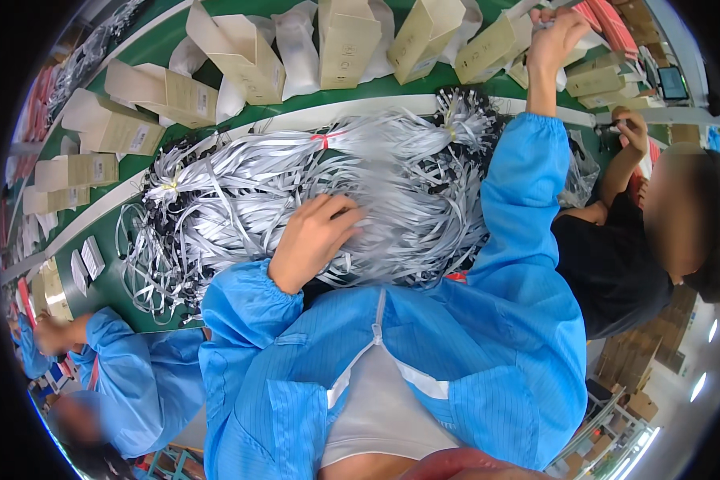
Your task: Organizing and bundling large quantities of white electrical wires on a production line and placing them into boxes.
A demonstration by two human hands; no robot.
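Note:
My left hand (316,240) hovers over a big heap of flat silver-white straps (280,192) with black ends, probably lanyards or cables. Its fingers are loosely curled and apart, their tips slightly smeared; I see nothing held in them. Just beside the fingertips, a pale vertical blur crosses the heap. My right arm stretches to the far right, where my right hand (556,40) is closed above the row of boxes. Something small and greyish shows at its fingertips, too small to name. A red tie (324,142) and yellowish ties bind some strap bundles.
Open beige cartons (348,48) stand in an arc along the green table (136,296), white wrapped pieces (296,56) between them. Two small white boxes (93,256) lie at left. A co-worker in black (616,264) sits right, another in blue (148,376) left. A small screen (672,82) stands far right.

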